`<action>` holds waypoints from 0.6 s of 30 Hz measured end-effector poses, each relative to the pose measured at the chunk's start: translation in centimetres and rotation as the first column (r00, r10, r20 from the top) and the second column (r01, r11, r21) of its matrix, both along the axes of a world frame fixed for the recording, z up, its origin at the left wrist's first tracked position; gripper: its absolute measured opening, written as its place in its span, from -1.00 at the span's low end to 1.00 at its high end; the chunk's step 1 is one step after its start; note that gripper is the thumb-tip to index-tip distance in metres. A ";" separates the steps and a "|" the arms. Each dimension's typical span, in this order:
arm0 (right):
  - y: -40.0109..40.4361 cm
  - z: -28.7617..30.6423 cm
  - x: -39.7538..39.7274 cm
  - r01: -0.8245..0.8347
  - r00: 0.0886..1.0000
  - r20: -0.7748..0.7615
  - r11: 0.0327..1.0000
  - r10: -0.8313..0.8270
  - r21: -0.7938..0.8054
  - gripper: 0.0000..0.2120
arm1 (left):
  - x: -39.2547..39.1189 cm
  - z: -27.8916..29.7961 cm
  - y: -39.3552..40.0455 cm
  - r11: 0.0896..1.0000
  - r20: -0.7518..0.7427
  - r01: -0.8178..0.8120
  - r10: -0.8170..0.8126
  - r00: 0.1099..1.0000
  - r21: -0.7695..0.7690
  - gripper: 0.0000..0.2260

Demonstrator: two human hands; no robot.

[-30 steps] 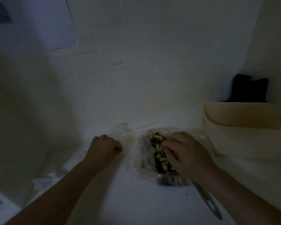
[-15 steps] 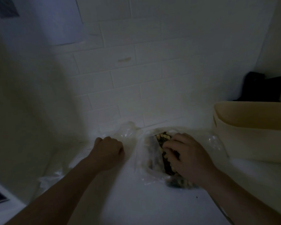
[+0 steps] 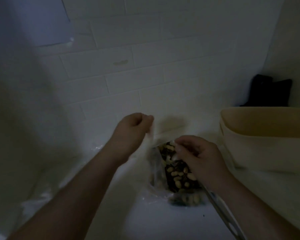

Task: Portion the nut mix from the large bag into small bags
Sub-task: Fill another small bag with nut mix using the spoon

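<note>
On the white counter (image 3: 163,222), against a wall of white rectangular tiles (image 3: 145,58), lies a large clear plastic bag (image 3: 154,172) with its mouth towards the wall, filled with a nut mix of pale peanuts and dark pieces (image 3: 177,172). The left hand (image 3: 132,125) is raised above the counter just left of the bag's mouth, its fingers curled into a fist with the grip pinched on a thin, blurred strip of clear plastic that runs down to the bag's left edge. The right hand (image 3: 197,156) sits over the bag's right side, fingers and thumb curled together at the mouth; the grip appears to pinch the plastic rim there, though the dim light makes the exact hold hard to read. Under the right forearm a flat pale utensil handle with cut-out holes (image 3: 227,220) lies on the counter. Just to the right of the bag stands a cream rectangular plastic tub (image 3: 267,141), and behind it, in the corner, a black object (image 3: 268,90) whose kind cannot be told. More crumpled clear plastic film (image 3: 42,196) lies on the counter under the left forearm.
</note>
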State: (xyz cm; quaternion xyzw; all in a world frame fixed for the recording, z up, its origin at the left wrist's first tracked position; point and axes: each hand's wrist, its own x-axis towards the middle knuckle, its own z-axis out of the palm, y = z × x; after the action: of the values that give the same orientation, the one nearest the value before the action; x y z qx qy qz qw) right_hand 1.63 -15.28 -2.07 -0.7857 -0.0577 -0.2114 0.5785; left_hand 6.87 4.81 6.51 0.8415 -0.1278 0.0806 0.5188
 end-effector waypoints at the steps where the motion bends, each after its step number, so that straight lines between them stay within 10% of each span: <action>1: 0.1 0.0 0.0 0.012 1.000 0.000 0.998 -0.012 0.068 -0.86 | 0.0 -0.9 -1.1 0.998 -0.020 0.056 -0.057 0.998 -0.043 -0.65; 6: -0.2 -0.3 0.1 0.014 0.999 -0.036 0.984 -0.008 0.176 -0.70 | -0.3 -4.9 -5.7 0.933 -0.090 0.269 -0.297 0.951 -0.239 -0.79; 11: -1.8 -0.4 -0.1 0.058 0.997 -0.050 0.997 -0.061 -0.050 -0.81 | 1.1 -7.4 -6.5 0.880 -0.089 0.339 -0.387 0.918 -0.333 -0.85; 18: -1.7 -0.5 -0.7 0.124 0.991 0.104 0.903 -0.089 -0.412 -0.85 | 1.2 -8.3 -4.2 0.930 0.111 0.361 -0.367 0.924 0.068 -0.90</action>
State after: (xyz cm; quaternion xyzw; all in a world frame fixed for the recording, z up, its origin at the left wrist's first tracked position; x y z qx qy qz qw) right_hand 0.97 -16.95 -2.60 -0.8836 -0.0825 -0.2581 0.3818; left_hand 8.11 0.62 -1.80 0.8085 -0.3151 0.0313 0.4961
